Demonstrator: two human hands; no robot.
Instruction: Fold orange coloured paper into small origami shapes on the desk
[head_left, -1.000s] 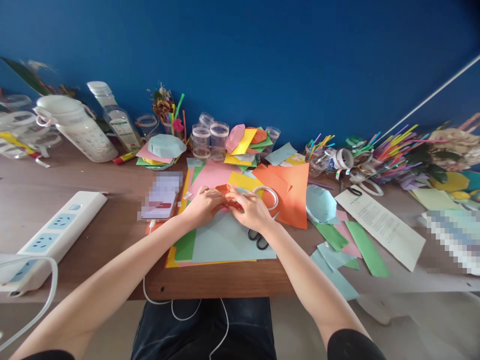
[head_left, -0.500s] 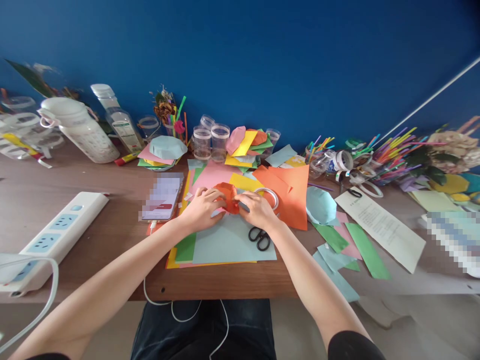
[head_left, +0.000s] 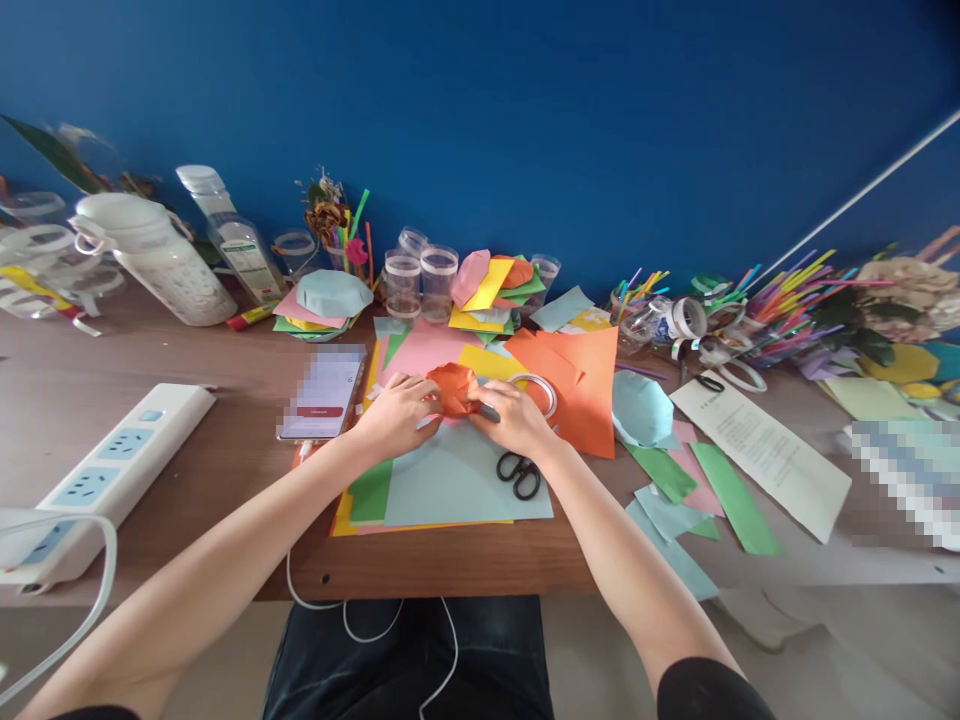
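Note:
A small folded orange paper shape (head_left: pixel 453 387) sits between my two hands over a stack of coloured sheets. My left hand (head_left: pixel 397 413) pinches its left side, fingers closed on it. My right hand (head_left: pixel 512 417) grips its right side, fingers curled. Under the hands lies a pale blue sheet (head_left: pixel 457 480). Black scissors (head_left: pixel 520 472) lie just beside my right wrist, and a roll of white tape (head_left: pixel 541 389) rests behind my right hand on large orange sheets (head_left: pixel 581 385).
A phone (head_left: pixel 321 394) lies left of the paper stack, a white power strip (head_left: pixel 112 470) further left. Clear plastic cups (head_left: pixel 420 275), folded paper shapes and bundles of coloured straws (head_left: pixel 780 295) line the blue wall. Paper scraps (head_left: pixel 697 480) and a printed sheet (head_left: pixel 761 450) lie at right.
The orange paper has gone from lying flat under my fingers to a raised, rounded shape held up between both hands. My hands stayed in about the same place.

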